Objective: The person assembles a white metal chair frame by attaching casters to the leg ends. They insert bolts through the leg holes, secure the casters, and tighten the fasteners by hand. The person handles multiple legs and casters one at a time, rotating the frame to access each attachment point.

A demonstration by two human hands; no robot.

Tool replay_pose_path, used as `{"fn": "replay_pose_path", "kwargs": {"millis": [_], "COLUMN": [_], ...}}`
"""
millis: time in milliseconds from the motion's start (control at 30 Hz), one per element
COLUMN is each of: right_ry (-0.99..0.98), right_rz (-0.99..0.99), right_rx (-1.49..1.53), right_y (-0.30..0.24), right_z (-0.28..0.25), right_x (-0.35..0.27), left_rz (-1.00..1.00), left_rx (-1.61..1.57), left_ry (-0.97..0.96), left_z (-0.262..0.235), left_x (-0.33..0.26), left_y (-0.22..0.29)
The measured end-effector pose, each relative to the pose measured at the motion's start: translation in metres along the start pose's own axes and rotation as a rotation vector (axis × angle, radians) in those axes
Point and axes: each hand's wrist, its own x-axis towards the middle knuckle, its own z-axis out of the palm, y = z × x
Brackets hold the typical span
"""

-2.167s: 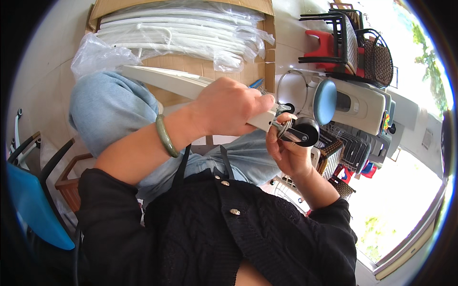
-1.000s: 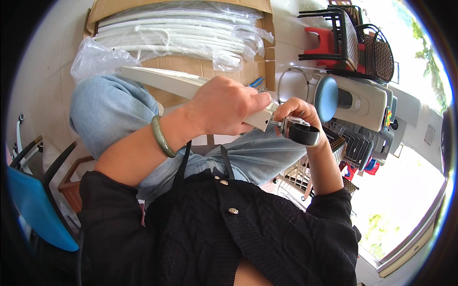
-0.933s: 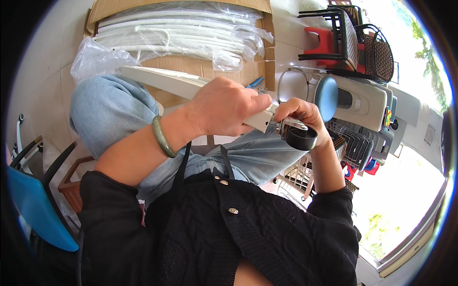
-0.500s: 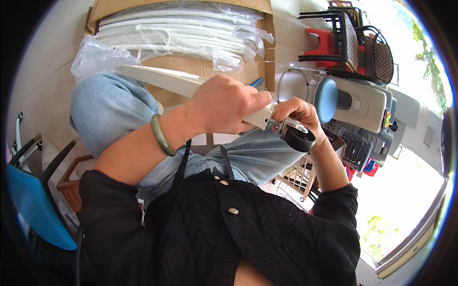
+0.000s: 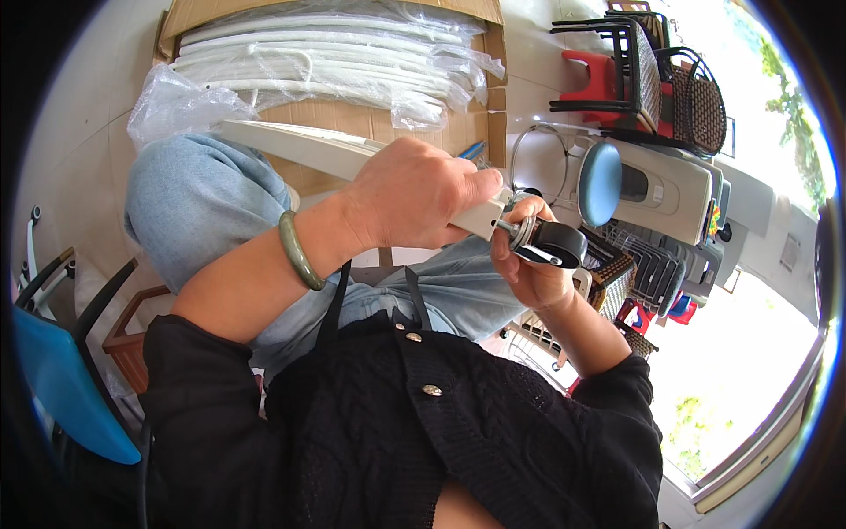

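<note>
My left hand (image 5: pixel 421 194) is wrapped round a pale metal leg (image 5: pixel 295 148), close to its end. The leg runs off to the left across my raised knee. In my right hand (image 5: pixel 535 269) is a black caster wheel (image 5: pixel 555 244) with a metal fork and brake lever, held from below and behind. The caster's threaded stem points at the end of the leg and meets it there; part of the stem shows between the two. How deep the stem sits in the leg cannot be seen.
Beyond my knees lies an open cardboard box (image 5: pixel 352 117) with plastic-wrapped white tubes (image 5: pixel 317 62). Stacked black chairs (image 5: pixel 630 70), a red stool (image 5: pixel 589 78) and a round blue seat (image 5: pixel 600 183) stand at the right. A blue chair (image 5: pixel 70 379) is at the lower left.
My right hand has turned and dropped slightly, with its fingers now farther round the caster. The caster's fork and lever have rotated. My left hand and the leg have barely moved.
</note>
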Motion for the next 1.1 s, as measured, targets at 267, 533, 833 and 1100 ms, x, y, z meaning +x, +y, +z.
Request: {"fn": "replay_pose_path", "kwargs": {"millis": [267,533,833,1100], "right_ry": [0.169,0.231,0.269,0.203], "right_rz": [0.132,0.12,0.113,-0.055], "right_rx": [0.321,0.429,0.622,0.488], "right_y": [0.001,0.005,0.009,0.015], "right_z": [0.027,0.037,0.048,0.046], "right_x": [-0.02,-0.025,-0.025,-0.02], "left_rz": [0.012,0.01,0.008,0.011], "left_rx": [-0.022,-0.02,-0.05,-0.06], "left_ry": [0.001,0.01,0.053,0.035], "left_z": [0.003,0.005,0.005,0.005], "left_x": [0.0,-0.002,-0.002,-0.003], "left_y": [0.002,0.003,0.003,0.003]}}
